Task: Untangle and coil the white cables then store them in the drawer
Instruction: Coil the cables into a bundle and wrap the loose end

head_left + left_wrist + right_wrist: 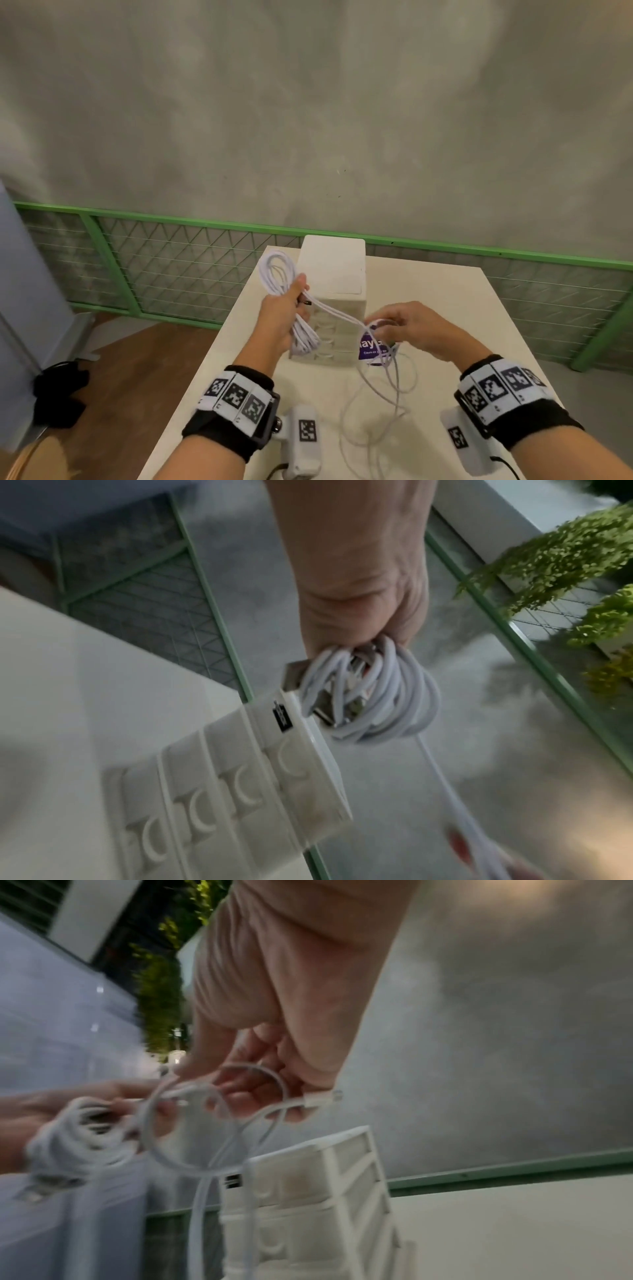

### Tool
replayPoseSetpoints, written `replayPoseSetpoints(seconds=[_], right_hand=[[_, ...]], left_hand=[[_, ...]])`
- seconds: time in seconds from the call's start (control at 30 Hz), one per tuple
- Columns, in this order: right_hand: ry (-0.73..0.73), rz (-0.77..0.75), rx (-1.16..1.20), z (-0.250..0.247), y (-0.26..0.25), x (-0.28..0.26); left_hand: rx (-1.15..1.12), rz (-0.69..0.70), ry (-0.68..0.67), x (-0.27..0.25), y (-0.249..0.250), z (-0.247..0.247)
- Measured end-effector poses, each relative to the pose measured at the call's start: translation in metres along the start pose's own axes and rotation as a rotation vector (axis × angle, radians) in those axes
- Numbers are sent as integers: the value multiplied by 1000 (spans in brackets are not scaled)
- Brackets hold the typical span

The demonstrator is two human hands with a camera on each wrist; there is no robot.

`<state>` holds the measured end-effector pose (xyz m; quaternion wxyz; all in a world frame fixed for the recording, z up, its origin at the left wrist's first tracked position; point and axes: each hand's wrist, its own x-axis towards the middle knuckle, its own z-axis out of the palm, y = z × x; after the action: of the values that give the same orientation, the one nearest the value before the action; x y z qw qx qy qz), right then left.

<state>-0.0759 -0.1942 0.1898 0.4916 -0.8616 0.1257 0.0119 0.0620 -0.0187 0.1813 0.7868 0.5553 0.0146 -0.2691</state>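
Roughly halfway. Left hand (pixel 279 317) is gripping a coiled bundle (pixel 276 274) of white cable, plugs tucked in. Right hand (pixel 407 327) is pinching a small loop (pixel 380 323), w/ strands running btwn the two hands. Loose cable (pixel 383 397) is trailing on the table (pixel 462 308) below the right hand, not yet coiled. Drawer unit (pixel 334 270) is sitting just beyond both hands, drawers looking closed; nothing stored yet afaict.

Label (pixel 372 347) at 6 o'clock half hidden by right hand (pixel 409 330); cable (pixel 373 428) runs off bottom edge.
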Motion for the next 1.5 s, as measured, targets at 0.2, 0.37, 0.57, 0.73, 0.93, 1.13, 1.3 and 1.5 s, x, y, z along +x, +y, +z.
replayPoseSetpoints(seconds=[0.2,0.37,0.57,0.73,0.93,1.13,1.3,1.5], right_hand=[[719,243,668,-40,37,-10],[978,475,1006,-50,56,-3],[955,460,1220,-64,58,-9],[1063,397,1394,-98,88,-29],[939,414,883,-76,96,-28],[660,572,-10,-69,99,-49],[91,713,-246,-44,92,-21],[-46,236,-375,13,-11,18]], left_hand=[[74,82,159,11,14,-31],[116,116,211,6,7,-20],[51,188,376,9,23,-28],[-4,220,566,15,44,-62],[-36,273,619,16,55,-65],[-66,390,788,11,79,-86],[10,297,512,-3,77,-62],[25,149,213,-12,48,-14]])
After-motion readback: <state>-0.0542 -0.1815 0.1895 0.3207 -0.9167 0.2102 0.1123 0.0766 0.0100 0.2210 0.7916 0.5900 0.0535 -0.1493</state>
